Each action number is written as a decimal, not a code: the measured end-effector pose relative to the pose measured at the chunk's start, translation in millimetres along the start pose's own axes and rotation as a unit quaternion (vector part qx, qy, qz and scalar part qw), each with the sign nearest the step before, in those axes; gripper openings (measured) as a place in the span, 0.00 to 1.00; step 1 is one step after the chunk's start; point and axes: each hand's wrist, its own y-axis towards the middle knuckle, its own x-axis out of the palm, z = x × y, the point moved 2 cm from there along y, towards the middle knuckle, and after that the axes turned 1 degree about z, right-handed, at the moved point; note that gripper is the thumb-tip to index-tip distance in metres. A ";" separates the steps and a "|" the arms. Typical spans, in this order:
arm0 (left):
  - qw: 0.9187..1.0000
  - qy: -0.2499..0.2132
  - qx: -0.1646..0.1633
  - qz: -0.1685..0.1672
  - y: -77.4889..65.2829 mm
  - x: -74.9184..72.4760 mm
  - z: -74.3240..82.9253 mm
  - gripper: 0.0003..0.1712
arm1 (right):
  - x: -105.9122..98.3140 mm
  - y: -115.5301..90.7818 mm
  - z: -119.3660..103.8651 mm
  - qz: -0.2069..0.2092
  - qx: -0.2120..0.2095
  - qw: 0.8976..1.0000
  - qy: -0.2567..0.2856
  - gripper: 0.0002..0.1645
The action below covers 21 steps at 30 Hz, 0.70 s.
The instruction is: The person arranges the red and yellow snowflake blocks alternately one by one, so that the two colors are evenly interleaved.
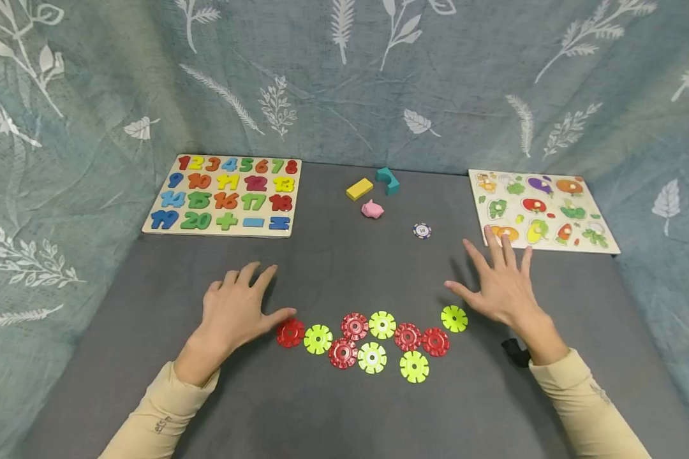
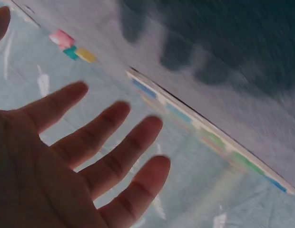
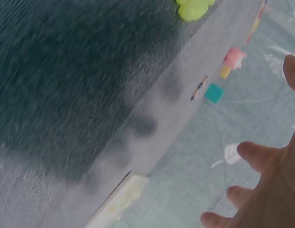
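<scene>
Several notched plastic discs, red and yellow-green, lie flat in a loose cluster in the head view. My left hand (image 1: 232, 312) hovers left of them with fingers spread, its thumb tip close to a red disc (image 1: 290, 333); whether they touch I cannot tell. On the other side, my right hand (image 1: 504, 290) is held spread above the table, nearest to a yellow-green disc (image 1: 454, 319). Both wrist views show the left palm (image 2: 47, 166) and right palm (image 3: 276, 190) holding nothing, with finger shadows on the dark surface.
A number puzzle board (image 1: 218, 233) stands at back left, a vegetable puzzle board (image 1: 603, 217) at back right. Between them are a yellow block (image 1: 359, 189), a teal arch block (image 1: 389, 182), a pink pig (image 1: 372, 209) and a poker chip (image 1: 422, 231). A black object (image 1: 515, 352) is by the right wrist.
</scene>
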 end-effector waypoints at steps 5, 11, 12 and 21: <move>0.999 0.006 0.039 -0.021 -7.2 3.6 13.7 0.48 | 5.8 2.8 -10.9 -0.023 -0.038 0.999 0.017 0.50; 0.992 -0.014 0.125 -0.022 -12.0 9.0 34.6 0.39 | 15.3 8.4 -34.0 -0.038 -0.131 0.991 0.010 0.49; 0.990 -0.018 0.139 -0.019 -12.2 9.5 38.6 0.38 | 16.7 9.6 -39.0 -0.040 -0.149 0.988 0.010 0.48; 0.979 -0.009 0.202 0.015 -4.6 10.1 72.2 0.33 | 27.9 9.4 -83.8 -0.096 -0.284 0.954 0.026 0.40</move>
